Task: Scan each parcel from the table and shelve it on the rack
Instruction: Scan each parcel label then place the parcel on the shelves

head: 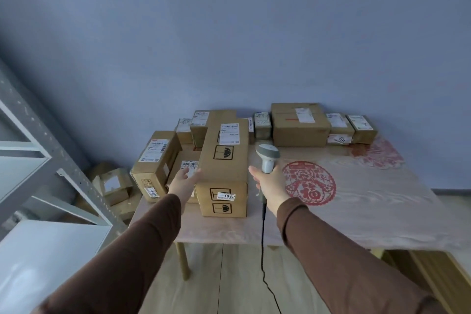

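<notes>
Two hands flank our long parcel: left hand open at its near-left corner, right hand gripping the scanner.

Soft, even, cool light fills the room. The wall darkens toward the left corner. Pale glare lies on the rack shelf at near left. Edges bend with wide-angle distortion; labels are soft and mostly unreadable.

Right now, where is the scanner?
In the head view the scanner is gripped in the right hand, held above the table just right of the tall box, its cord hanging off the front edge.
</notes>
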`<state>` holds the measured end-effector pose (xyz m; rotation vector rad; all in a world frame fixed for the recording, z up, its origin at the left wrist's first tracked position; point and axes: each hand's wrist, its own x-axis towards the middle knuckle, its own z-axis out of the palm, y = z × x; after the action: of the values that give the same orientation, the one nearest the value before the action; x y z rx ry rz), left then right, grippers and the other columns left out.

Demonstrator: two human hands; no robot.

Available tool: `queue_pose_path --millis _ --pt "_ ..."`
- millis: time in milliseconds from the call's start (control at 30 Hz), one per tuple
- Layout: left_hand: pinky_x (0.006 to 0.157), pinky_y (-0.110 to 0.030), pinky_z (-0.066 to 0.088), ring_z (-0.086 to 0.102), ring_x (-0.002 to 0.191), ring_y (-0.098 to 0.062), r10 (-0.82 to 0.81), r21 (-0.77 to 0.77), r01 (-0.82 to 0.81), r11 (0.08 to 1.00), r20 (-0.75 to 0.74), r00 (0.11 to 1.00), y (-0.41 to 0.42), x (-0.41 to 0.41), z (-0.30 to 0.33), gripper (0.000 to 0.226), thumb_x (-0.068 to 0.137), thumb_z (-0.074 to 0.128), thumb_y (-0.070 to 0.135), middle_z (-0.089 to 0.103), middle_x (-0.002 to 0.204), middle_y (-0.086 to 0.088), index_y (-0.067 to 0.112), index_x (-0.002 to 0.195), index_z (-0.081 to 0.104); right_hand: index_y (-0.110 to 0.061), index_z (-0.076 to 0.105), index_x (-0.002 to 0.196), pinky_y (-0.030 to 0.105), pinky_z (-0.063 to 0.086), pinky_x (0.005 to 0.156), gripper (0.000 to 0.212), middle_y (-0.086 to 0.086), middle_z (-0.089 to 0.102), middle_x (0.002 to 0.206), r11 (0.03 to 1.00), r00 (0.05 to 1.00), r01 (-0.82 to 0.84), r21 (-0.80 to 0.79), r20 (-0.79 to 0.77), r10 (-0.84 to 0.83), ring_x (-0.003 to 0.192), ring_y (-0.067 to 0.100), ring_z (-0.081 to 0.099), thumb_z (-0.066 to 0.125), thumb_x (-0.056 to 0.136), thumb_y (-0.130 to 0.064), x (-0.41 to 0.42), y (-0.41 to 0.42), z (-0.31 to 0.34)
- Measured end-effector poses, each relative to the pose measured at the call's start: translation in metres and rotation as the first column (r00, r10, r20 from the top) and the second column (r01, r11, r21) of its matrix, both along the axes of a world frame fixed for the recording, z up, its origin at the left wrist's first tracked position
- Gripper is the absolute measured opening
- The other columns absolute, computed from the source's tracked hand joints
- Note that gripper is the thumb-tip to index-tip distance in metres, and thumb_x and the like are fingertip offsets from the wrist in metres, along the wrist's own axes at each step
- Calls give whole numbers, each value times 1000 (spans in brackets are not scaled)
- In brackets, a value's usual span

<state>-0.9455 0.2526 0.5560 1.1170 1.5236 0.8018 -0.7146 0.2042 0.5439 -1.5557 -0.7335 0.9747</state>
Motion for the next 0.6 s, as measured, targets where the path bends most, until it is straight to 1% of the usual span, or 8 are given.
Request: queue_pose_path --millis 67,200,267,333,400,467,533,600 --pt "119 -47 32 37 148 -33 -19 -45 19 999 2 1000 20 -1 -12 76 101 63 43 34 166 -14 18 163 28 -21 53 116 50 58 90 43 8 68 104 999 1000 26 -21 6 -26 91 24 66 82 85 -25 -3 16 -13" --pt "120 -48 34 40 146 -33 -43 -103 47 994 45 998 59 1 -31 78 99 64 46 36 163 -13 19 163 28 -18 53 126 39 52 88 52 5 67 111 996 998 64 -58 -13 -64 101 23 64 83 85 -28 -6 48 -37" --pt "120 -51 37 44 141 -33 -65 -135 74 988 69 995 79 2 -41 83 95 67 53 41 159 -12 24 163 30 -18 53 126 38 52 90 53 5 68 112 995 997 62 -77 -33 -65 102 22 65 83 84 -30 -5 64 -49" --pt "113 -52 45 54 131 -31 -87 -186 107 977 116 989 94 3 -51 86 88 71 59 53 149 -10 27 160 37 -18 55 124 41 55 94 54 5 70 112 995 997 39 -87 -61 -44 104 23 68 85 82 -32 -4 75 -59" --pt "96 -47 57 65 118 -30 -117 -216 154 964 175 978 100 8 -54 73 92 70 53 65 134 -10 23 155 45 -19 57 123 47 56 98 59 5 72 113 996 993 10 -90 -116 -20 106 24 69 88 76 -35 0 82 -65" --pt "82 -44 62 69 111 -32 -121 -232 171 958 214 969 101 15 -53 73 94 71 48 67 130 -11 23 155 41 -20 58 121 51 54 101 57 6 73 115 996 987 -14 -88 -159 0 108 25 70 88 75 -31 5 84 -68" --pt "84 -47 63 69 111 -33 -122 -237 178 955 233 965 99 20 -51 80 91 74 47 66 131 -11 25 157 35 -21 58 117 54 54 100 55 9 73 114 997 983 -13 -81 -184 -2 107 28 71 89 72 -29 9 84 -67" --pt "89 -50 62 70 112 -33 -121 -225 184 957 266 956 96 26 -49 77 91 76 46 68 130 -10 26 155 38 -21 58 116 55 54 100 58 11 72 114 998 982 2 -66 -186 -15 107 30 70 89 68 -30 14 82 -62"
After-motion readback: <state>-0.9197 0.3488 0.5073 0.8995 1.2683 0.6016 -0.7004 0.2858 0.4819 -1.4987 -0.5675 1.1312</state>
